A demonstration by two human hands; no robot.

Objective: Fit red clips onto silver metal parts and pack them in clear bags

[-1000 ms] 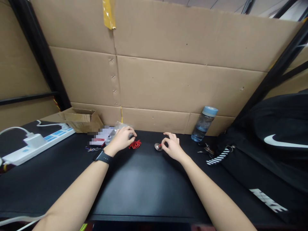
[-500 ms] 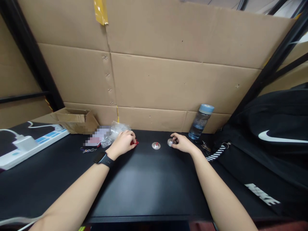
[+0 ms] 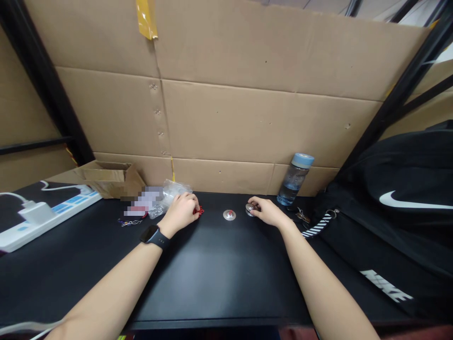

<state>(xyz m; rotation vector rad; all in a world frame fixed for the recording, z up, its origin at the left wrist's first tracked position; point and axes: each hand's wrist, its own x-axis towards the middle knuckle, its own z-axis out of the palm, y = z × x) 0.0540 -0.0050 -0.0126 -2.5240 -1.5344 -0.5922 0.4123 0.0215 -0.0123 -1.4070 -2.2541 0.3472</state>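
Observation:
My left hand (image 3: 182, 211), with a dark watch on its wrist, rests on the black table with its fingers curled over a bunched red cord (image 3: 201, 210), mostly hidden. My right hand (image 3: 266, 211) pinches the rim of a small shiny cymbal-like metal disc (image 3: 249, 209) with a raised middle, between thumb and fingers. Between the two hands lies a matching disc (image 3: 229, 215), flat on the table, with a spot of red at its centre. Neither hand touches that one.
Behind my left hand lie a clear plastic bag (image 3: 174, 189) and a small keychain (image 3: 130, 222). An open cardboard box (image 3: 132, 182) and a white power strip (image 3: 60, 217) stand left. A blue-capped bottle (image 3: 293, 182), keys (image 3: 302, 216) and a black backpack (image 3: 368, 236) are right.
The disc in my right hand has tilted slightly. My left hand stays on the red cord, and the other disc has not moved. The view has shifted very slightly.

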